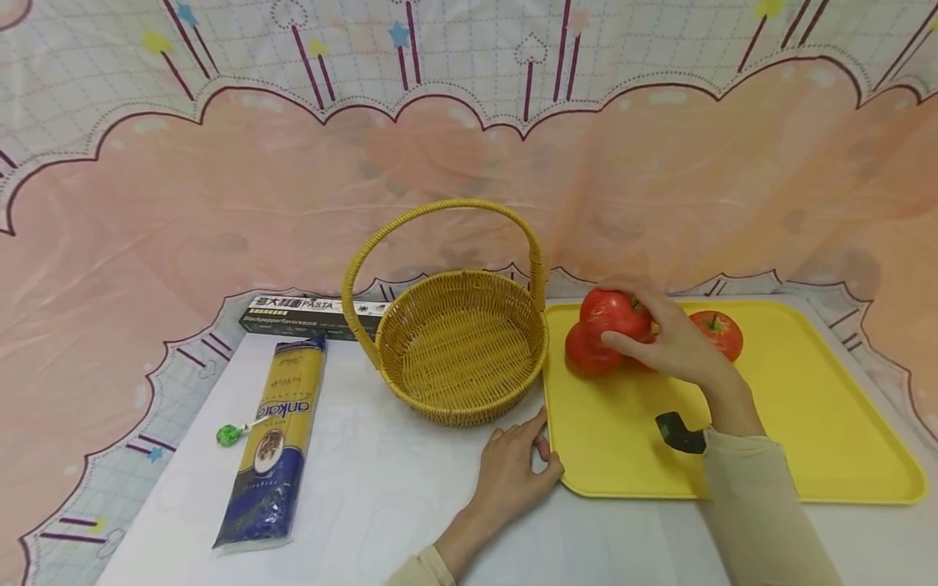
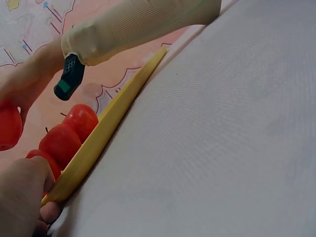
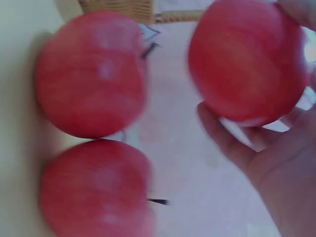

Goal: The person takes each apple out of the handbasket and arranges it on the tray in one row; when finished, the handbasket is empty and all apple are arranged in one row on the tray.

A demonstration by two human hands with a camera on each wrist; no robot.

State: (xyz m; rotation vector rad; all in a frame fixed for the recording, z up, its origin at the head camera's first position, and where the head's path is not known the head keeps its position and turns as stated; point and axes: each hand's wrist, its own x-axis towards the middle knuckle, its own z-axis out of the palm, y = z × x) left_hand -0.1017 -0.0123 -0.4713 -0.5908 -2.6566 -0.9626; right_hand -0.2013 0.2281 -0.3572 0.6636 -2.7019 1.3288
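My right hand (image 1: 677, 338) holds a red apple (image 1: 610, 312) above the left part of the yellow tray (image 1: 821, 423), its fingers and thumb spread round the fruit. Below the held apple, another red apple (image 1: 584, 356) lies on the tray. Further right on it is an apple (image 1: 721, 332) with its stem up; one between them is mostly hidden by the hand in the head view. The left wrist view shows these tray apples (image 2: 60, 145) in a row. At the tray's near left corner, my left hand (image 1: 513, 468) grips the rim between thumb and fingers.
A woven basket (image 1: 460, 417) with a tall handle stands just left of the tray. Further left are a dark pasta box (image 1: 315, 327), a yellow and blue pasta packet (image 1: 274, 448) and a green lollipop (image 1: 229, 435). A patterned cloth (image 1: 293, 203) hangs behind the table.
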